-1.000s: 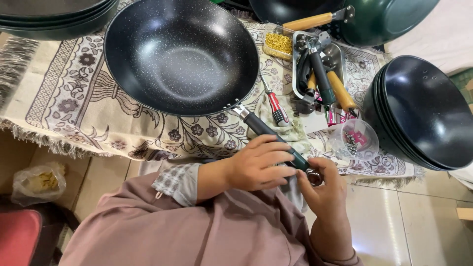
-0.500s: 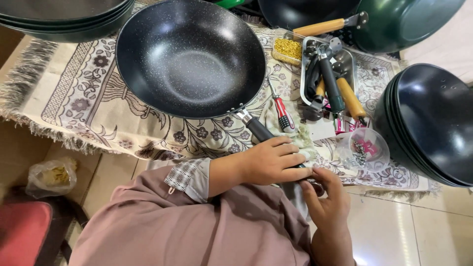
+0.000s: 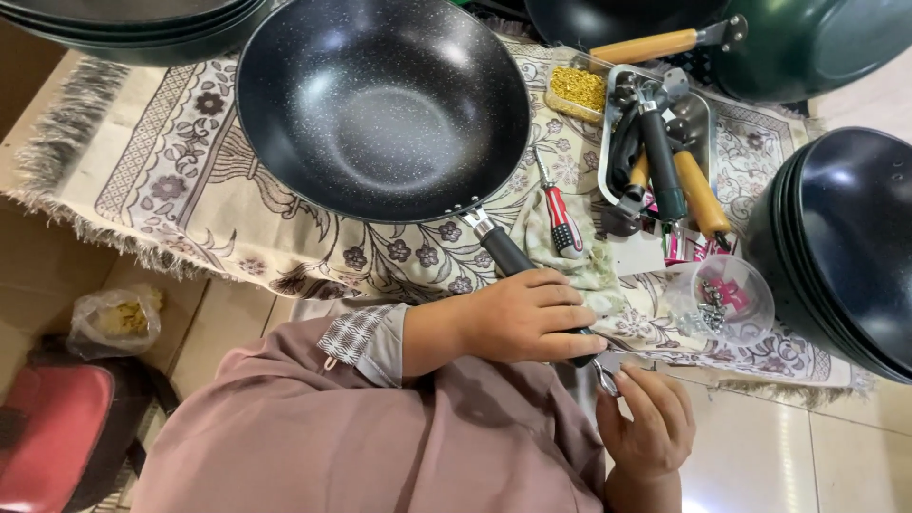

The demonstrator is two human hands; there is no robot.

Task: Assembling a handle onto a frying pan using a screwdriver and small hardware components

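Left hand grasping the wok by its black handle; right hand fingertips pinching a small metal piece at the handle's near end.

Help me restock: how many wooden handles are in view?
3. One wooden handle sits on the green pan at the top; two lie in the metal tray. Others may be hidden underneath.

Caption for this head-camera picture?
Left hand grips a black wok's handle while right hand works at its end.
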